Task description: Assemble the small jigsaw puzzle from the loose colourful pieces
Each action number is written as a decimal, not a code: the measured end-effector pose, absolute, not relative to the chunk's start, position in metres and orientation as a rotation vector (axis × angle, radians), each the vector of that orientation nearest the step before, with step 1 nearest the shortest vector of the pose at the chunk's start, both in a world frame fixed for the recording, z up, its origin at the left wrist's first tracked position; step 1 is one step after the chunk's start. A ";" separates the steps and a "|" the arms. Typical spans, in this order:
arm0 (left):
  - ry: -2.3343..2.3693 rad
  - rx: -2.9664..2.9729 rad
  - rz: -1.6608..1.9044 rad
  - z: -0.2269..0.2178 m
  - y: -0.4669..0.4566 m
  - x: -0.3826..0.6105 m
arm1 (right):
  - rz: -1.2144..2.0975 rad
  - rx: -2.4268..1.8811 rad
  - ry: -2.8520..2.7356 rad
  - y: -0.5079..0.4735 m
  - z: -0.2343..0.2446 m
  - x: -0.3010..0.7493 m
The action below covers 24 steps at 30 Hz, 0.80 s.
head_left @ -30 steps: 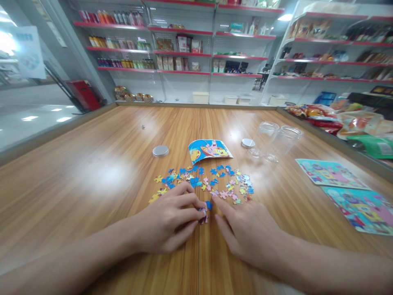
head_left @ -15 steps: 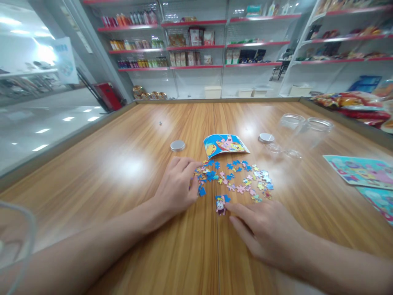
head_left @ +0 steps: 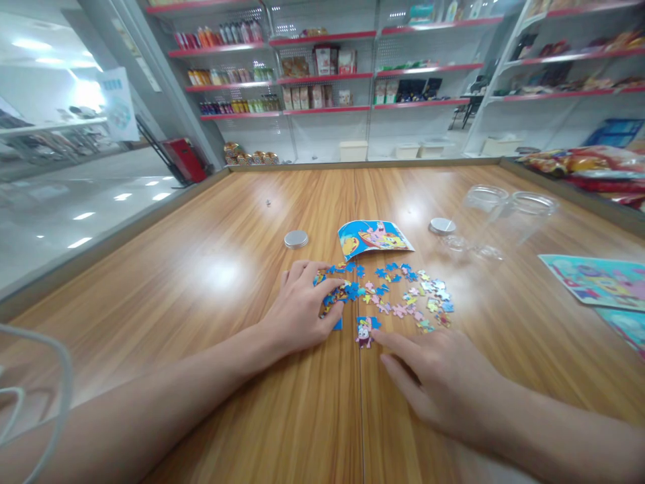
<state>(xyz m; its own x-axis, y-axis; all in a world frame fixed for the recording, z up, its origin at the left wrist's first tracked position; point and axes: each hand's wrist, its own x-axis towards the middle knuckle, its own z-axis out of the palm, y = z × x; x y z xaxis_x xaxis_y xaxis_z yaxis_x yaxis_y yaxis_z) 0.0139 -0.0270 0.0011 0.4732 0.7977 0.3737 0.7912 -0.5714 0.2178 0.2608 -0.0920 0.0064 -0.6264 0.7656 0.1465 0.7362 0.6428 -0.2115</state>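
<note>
My left hand [head_left: 306, 310] rests over the left heap of jigsaw puzzle pieces [head_left: 351, 290], its thumb and fingers apart among them. Part of that heap is hidden beneath the hand, and a blue piece [head_left: 338, 325] peeks out by the thumb. With its index finger stretched out, my right hand [head_left: 443, 370] touches the right edge of a small joined cluster of pieces [head_left: 365, 332] showing a pink character with big eyes. Other loose pieces [head_left: 399, 310], pink, yellow and blue, are spread behind the right hand. A curved picture card [head_left: 375, 237] lies behind the pieces.
Silver lids [head_left: 295, 239] [head_left: 442, 226] lie on the wooden table. Clear jars [head_left: 531, 205] lie at the right, behind flat picture sheets [head_left: 597, 279]. A white cable [head_left: 65, 376] hangs at the left. Packaged goods [head_left: 579, 165] and stocked shelves [head_left: 327, 76] stand beyond.
My left hand has moved slightly right, its index finger and thumb reaching further over the heap. My right finger stays at the joined cluster. The whole view has shifted a little.
</note>
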 end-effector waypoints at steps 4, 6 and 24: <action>1.279 2.729 0.738 0.002 -0.028 0.014 | 0.219 -1.184 -2.664 -0.091 0.007 0.260; 1.134 2.784 0.709 0.002 -0.029 0.014 | 0.218 -1.176 -2.675 -0.091 0.007 0.260; 0.505 2.969 0.521 0.007 -0.036 0.014 | -0.375 -1.539 -2.669 -0.123 0.016 0.244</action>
